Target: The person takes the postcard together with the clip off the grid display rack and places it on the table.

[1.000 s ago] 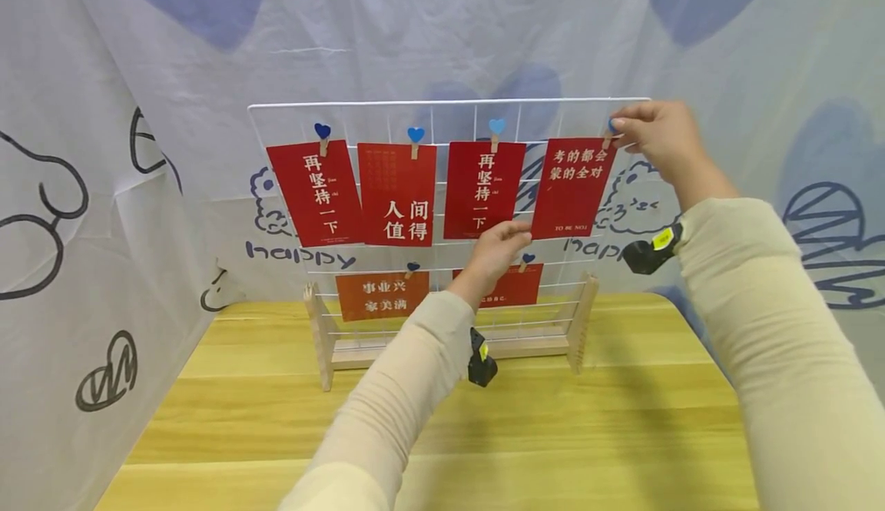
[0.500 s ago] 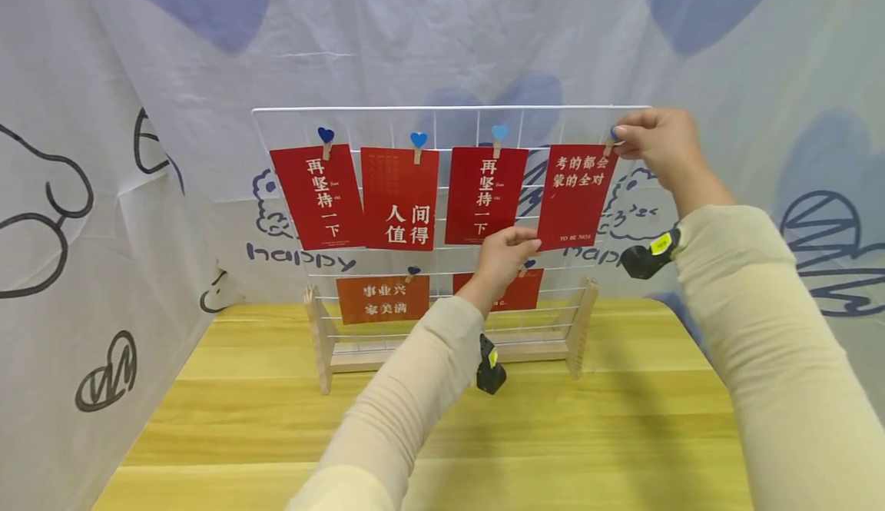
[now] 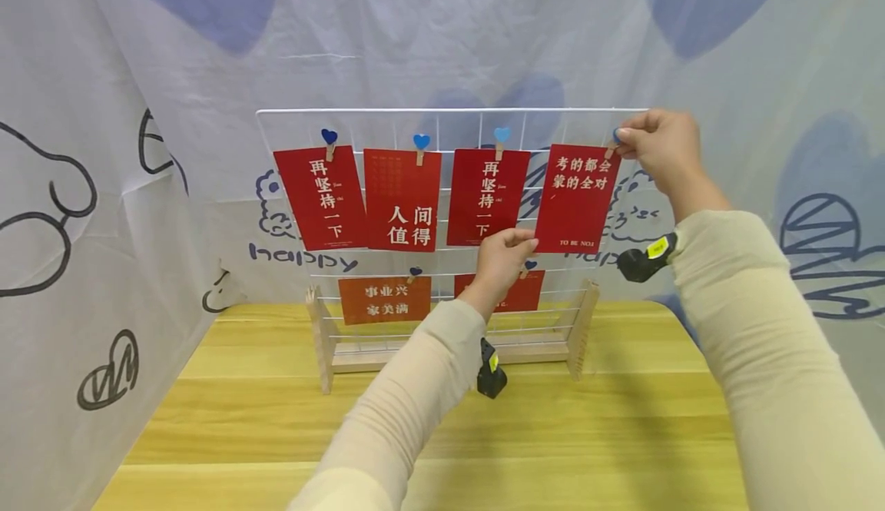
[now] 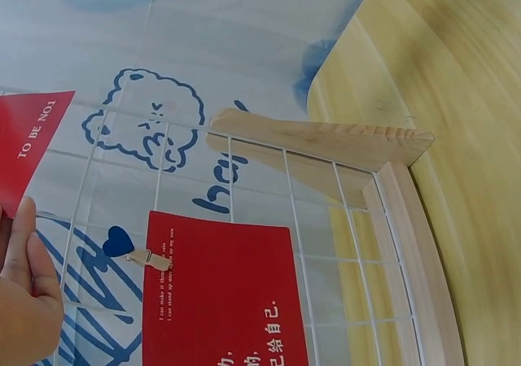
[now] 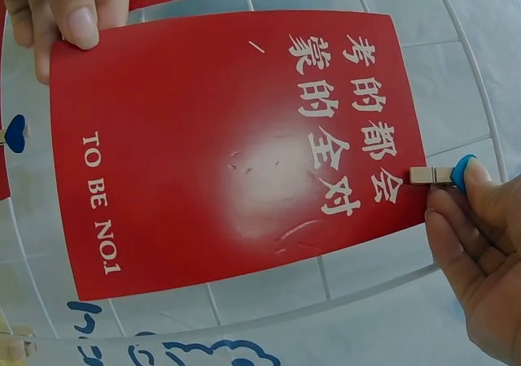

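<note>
A red card (image 3: 577, 211) with white Chinese writing and "TO BE NO.1" leans against a white wire grid rack (image 3: 442, 111), at the right end of the upper row. My left hand (image 3: 498, 263) pinches its lower left corner, thumb in front, as the right wrist view shows. With thumb and fingers, my right hand (image 3: 669, 154) pinches the blue heart end of a small wooden clothespin (image 5: 431, 176). The clothespin's tip overlaps the card's top right edge. In the left wrist view, only the card's lower corner (image 4: 32, 134) shows, just beyond my left fingers.
Several red and orange cards, such as one red card (image 3: 321, 204) and one orange card (image 3: 383, 311), hang from the grid by heart clothespins. Wooden feet (image 3: 582, 334) hold the rack on a wooden table (image 3: 276, 434). A patterned cloth (image 3: 484, 19) hangs behind.
My left hand has moved slightly right and gripped the card's lower corner, and the card hangs a little lower in view. The right hand keeps its pinch on the clothespin.
</note>
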Demonstrator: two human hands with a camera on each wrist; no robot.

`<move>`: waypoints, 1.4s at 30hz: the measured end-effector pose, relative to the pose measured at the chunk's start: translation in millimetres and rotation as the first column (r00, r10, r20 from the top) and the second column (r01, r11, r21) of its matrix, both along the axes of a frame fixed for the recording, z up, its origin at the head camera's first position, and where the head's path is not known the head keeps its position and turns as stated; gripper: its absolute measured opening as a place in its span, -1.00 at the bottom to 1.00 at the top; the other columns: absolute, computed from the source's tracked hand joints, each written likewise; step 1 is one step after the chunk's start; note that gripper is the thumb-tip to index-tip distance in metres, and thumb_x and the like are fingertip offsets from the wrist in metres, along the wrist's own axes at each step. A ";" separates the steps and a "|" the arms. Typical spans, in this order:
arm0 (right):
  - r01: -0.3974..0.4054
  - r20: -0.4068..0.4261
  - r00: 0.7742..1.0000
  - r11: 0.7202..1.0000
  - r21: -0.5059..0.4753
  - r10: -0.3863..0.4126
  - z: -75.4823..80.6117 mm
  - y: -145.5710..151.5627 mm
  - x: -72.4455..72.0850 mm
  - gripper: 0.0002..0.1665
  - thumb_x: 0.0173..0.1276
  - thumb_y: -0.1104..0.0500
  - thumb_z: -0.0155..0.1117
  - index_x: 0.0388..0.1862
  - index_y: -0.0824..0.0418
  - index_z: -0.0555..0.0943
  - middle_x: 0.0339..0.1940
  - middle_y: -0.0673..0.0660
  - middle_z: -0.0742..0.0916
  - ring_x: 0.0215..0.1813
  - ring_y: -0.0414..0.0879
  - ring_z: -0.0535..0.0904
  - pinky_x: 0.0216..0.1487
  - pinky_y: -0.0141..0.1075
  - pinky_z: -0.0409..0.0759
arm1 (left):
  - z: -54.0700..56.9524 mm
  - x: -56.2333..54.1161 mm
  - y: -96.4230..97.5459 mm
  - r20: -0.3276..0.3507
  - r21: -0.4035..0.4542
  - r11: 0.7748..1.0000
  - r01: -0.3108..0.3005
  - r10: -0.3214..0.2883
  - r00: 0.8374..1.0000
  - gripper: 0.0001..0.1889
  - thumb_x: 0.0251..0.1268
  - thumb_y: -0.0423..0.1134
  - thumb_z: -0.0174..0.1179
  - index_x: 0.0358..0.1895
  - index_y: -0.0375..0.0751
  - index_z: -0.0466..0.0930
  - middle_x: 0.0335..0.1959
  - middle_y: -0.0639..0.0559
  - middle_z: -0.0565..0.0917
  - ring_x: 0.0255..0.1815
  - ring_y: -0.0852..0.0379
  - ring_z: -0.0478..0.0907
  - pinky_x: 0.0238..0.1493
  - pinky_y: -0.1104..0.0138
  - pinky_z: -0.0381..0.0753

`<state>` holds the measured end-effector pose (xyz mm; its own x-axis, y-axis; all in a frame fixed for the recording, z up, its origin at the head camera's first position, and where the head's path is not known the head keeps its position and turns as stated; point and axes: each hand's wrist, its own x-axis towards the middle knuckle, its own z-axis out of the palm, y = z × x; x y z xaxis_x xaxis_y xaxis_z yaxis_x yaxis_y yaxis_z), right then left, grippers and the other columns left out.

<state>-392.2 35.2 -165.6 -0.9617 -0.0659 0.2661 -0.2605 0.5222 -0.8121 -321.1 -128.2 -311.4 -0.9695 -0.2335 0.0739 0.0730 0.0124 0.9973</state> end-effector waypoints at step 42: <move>-0.069 -0.127 0.991 0.965 -0.251 0.038 -4.2 13.0 16.0 -0.96 0.20 0.28 0.10 -0.41 0.19 0.51 -0.52 -0.11 0.56 -0.44 -0.31 0.49 -0.18 -0.43 0.46 | 2.3 21.7 4.8 -0.018 -0.004 1.000 -0.006 0.006 1.000 -0.81 0.12 -0.28 0.13 -0.18 -0.20 0.58 -0.42 0.09 0.57 -0.22 -0.03 0.51 -0.20 0.25 0.50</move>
